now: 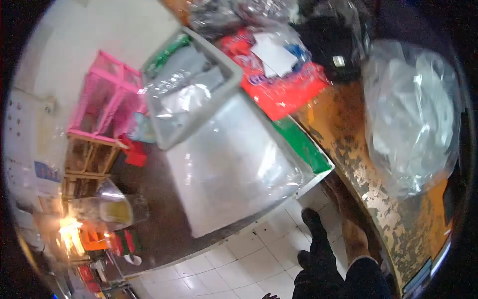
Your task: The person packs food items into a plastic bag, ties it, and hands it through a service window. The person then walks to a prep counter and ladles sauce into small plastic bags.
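Note:
At the bottom edge, only the dark fingertips of what looks like my left hand (270, 296) show, apart, with nothing visible in them. The rest of that hand is cut off, and it hangs over the tiled floor (239, 256), left of the legs. My right hand is out of view. Above, a stack of clear plastic bags or sheets (234, 159) lies on the dark table (169, 219). A grey bin (169, 132) holding packed plastic bags stands behind it.
Beside the stack runs a worn wooden table (343, 124) with a red packet (284, 97), a black bagged item (331, 47) and a large clear bag (413, 114). A pink rack (107, 97) stands at left. Legs in dark trousers (318, 254) and a bare leg (353, 234) appear below.

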A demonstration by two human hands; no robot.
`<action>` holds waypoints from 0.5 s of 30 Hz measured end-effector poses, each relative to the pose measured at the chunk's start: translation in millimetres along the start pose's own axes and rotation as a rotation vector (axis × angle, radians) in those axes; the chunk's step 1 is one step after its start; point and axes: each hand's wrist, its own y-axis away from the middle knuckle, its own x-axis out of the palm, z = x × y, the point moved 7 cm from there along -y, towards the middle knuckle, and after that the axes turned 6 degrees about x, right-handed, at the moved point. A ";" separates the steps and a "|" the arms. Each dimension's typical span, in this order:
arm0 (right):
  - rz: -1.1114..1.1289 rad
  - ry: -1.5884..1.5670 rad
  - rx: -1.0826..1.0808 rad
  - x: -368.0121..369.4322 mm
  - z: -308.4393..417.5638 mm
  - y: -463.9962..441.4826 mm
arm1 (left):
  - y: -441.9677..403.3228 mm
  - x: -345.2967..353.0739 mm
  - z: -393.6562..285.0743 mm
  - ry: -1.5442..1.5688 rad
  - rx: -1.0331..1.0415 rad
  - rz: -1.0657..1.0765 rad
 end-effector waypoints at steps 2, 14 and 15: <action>0.037 -0.001 -0.024 -19.0 5.6 1.8 | 20.3 -12.4 -13.7 -0.063 -0.095 -0.054; 1.124 -1.197 0.260 -400.0 219.1 152.7 | 107.2 188.5 -361.0 -0.637 0.987 0.932; 1.107 -1.321 0.049 -436.5 250.8 138.4 | 174.4 196.2 -456.1 -0.052 0.175 0.871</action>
